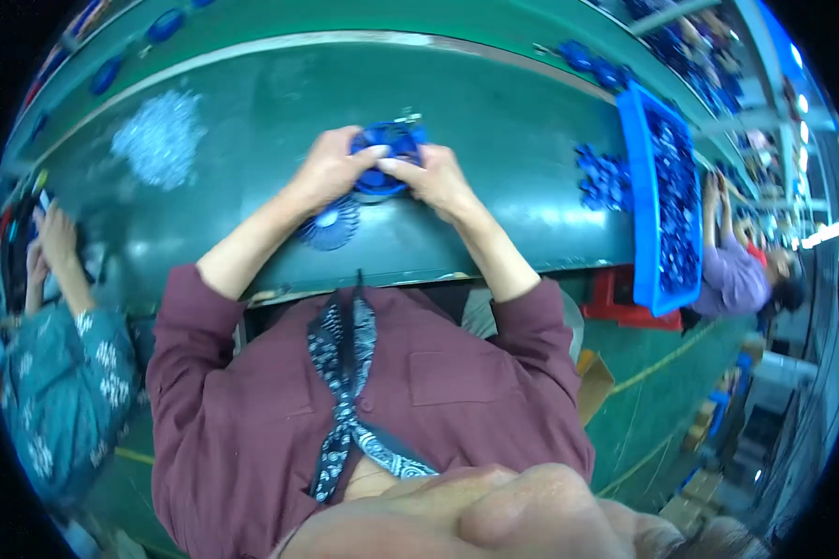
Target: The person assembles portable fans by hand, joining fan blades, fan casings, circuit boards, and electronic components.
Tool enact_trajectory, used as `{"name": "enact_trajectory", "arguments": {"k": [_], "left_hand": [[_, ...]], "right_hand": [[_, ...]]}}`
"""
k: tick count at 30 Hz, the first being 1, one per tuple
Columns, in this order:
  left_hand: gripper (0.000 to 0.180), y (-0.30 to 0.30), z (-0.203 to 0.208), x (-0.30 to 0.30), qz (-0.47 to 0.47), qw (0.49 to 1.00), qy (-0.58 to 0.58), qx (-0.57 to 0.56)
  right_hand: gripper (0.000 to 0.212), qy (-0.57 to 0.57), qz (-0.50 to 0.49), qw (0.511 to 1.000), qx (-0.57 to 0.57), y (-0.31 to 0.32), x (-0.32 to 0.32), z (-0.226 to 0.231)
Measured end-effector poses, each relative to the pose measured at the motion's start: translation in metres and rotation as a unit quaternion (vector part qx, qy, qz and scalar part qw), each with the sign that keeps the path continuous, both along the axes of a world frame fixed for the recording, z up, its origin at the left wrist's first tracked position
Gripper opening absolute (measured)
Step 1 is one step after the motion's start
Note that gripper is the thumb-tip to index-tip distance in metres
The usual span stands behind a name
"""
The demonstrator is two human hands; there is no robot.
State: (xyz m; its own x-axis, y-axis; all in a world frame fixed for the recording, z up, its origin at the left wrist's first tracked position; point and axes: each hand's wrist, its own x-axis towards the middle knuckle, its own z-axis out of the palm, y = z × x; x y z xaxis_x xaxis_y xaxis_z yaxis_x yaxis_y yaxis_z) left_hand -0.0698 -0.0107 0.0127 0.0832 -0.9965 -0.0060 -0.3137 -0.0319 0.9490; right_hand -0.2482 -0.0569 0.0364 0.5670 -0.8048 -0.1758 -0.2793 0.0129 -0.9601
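Between my two hands is a round blue plastic housing [399,140], held just above the green table [280,102]. My left hand [334,166] grips its left side, with the thumb laid across the front. From the other side my right hand [435,177] holds it, its thumb meeting the left one near the middle. Small metallic parts [407,117] stick out at the housing's far edge. A dark blue round fan grille [331,226] with radial ribs lies on the table beneath my left wrist. My fingers behind the housing are hidden.
A pile of small clear pieces [161,140] lies at the left. To the right, small blue parts [603,179] are heaped beside a blue crate [641,200] full of similar parts. Beyond the table's far rim, blue units [587,61] rest on a green strip. Co-workers sit at both sides.
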Motion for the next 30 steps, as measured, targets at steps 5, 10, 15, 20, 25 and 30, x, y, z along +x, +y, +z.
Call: {"name": "enact_trajectory", "arguments": {"k": [5,10,15,20,25,30], "left_hand": [[0.045,0.0,0.026,0.013,0.045,0.989,0.134,0.041],[0.039,0.036,0.041,0.019,0.002,0.988,-0.15,-0.03],[0.068,0.083,0.04,0.011,-0.094,0.904,-0.409,-0.085],[0.07,0.075,0.035,0.01,-0.136,0.901,-0.405,-0.069],[0.063,0.047,0.034,0.014,-0.205,0.899,-0.378,-0.085],[0.082,0.046,0.031,0.002,-0.1,0.912,-0.379,-0.121]], "right_hand": [[0.029,0.025,-0.046,0.998,0.039,-0.078,-0.01,-0.006],[0.043,-0.202,-0.273,0.94,-0.024,-0.151,-0.064,0.001],[0.04,0.373,-0.239,0.755,-0.483,-0.155,-0.184,-0.02],[0.019,0.539,-0.218,0.68,-0.448,-0.141,-0.231,-0.041],[0.009,0.511,-0.107,0.643,-0.561,-0.132,-0.172,-0.048],[0.01,0.301,-0.081,0.758,-0.573,-0.085,-0.107,-0.03]]}}
